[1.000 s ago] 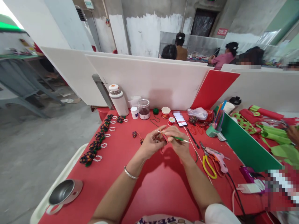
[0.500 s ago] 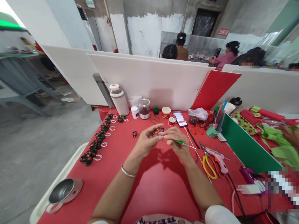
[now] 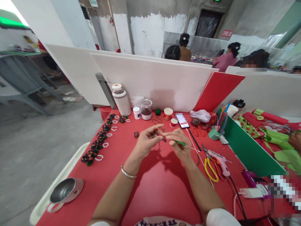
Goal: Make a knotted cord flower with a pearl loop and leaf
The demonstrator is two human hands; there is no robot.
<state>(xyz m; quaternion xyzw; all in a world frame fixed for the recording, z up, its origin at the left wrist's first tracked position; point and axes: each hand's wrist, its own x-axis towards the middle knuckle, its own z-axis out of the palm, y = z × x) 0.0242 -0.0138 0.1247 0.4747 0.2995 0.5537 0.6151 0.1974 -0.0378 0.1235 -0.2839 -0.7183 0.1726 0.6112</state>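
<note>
Both hands meet above the middle of the red table (image 3: 150,188). My left hand (image 3: 147,141) pinches a thin cord with a small dark beaded piece (image 3: 160,135) between thumb and fingers. My right hand (image 3: 180,142) is closed on a thin green-handled needle tool (image 3: 188,146) that points right, its fingertips touching the same cord. A silver bangle (image 3: 127,173) sits on my left wrist. A small dark bead cluster (image 3: 136,134) lies on the table just left of my hands.
Beaded pieces with pearl loops (image 3: 98,146) line the left edge. A white flask (image 3: 121,99), jars (image 3: 146,109), thread spools (image 3: 168,113) and a phone (image 3: 182,121) stand at the back. Yellow pliers (image 3: 210,165), a glue gun (image 3: 218,158) and a steel cup (image 3: 63,194) lie around. People sit beyond the white partition (image 3: 152,81).
My hands stay joined with only small finger movements on the cord. The view has shifted slightly to the right.
</note>
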